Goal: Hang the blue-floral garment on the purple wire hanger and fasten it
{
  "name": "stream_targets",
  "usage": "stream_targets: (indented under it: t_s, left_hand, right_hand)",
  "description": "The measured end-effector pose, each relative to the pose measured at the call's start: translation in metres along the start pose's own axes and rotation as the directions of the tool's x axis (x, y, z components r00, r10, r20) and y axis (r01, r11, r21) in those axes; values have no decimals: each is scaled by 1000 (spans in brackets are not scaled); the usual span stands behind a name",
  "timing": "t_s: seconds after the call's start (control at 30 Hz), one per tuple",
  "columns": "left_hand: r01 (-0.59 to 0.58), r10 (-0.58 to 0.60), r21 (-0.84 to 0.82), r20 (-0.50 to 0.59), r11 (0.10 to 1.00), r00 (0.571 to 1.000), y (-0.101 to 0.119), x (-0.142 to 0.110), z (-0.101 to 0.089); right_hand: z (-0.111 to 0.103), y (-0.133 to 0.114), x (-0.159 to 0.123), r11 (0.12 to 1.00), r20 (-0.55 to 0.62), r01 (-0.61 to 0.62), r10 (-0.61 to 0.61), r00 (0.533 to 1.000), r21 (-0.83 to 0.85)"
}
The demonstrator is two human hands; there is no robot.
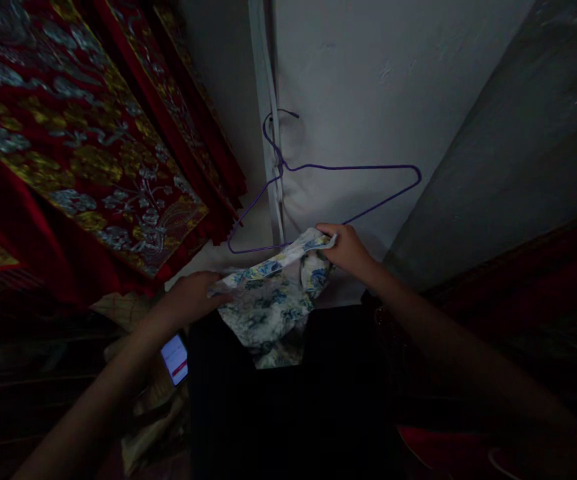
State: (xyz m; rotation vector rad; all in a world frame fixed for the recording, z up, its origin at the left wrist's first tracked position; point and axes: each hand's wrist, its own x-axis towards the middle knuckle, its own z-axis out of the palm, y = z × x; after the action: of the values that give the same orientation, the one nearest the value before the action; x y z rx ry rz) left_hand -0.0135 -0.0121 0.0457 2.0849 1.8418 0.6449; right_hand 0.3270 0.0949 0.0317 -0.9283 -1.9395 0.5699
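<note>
A white garment with blue and yellow flowers [268, 303] hangs between my two hands, its upper edge stretched and slanting up to the right. My left hand [196, 297] grips the left end of that edge, fingers closed on the cloth. At the right end, my right hand [346, 247] pinches the fabric between thumb and fingers. Just behind the cloth is a purple wire hanger [358, 167], tilted, its hook near a pale strip on the wall. The garment covers part of the hanger's lower bar, and I cannot tell whether the two touch.
Red drapery with gold and silver embroidery [108, 160] hangs at the left. A lit phone [174, 360] lies below my left forearm. The grey wall [368, 80] rises in front, with a pale vertical strip [266, 73]. Dark trousers [288, 413] fill the lower middle.
</note>
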Motion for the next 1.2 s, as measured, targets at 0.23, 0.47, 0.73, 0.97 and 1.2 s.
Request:
stream_targets:
  t_s: [0.23,0.47,0.73,0.97,1.2]
  left_hand:
    - [-241,257,172,-80,955,963,34,37,-19]
    - [-196,201,-43,217,980,955,5,44,5]
    - [-423,369,-311,-220,851,903,32,70,1]
    - [-482,429,-174,-271,859,862,50,103,-20]
    - [-485,479,41,-245,874,843,32,110,-30]
  right_hand:
    - [-32,-10,-7,997,28,-43,41,999,69]
    - [-29,-8,-12,999,-3,-11,10,1000,-32]
    - [-13,-14,-13,994,37,-33,29,999,108]
    - [-12,-29,-20,998,13,4,-4,1000,67]
    - [-63,-22,-20,968,-361,-111,23,932,-224]
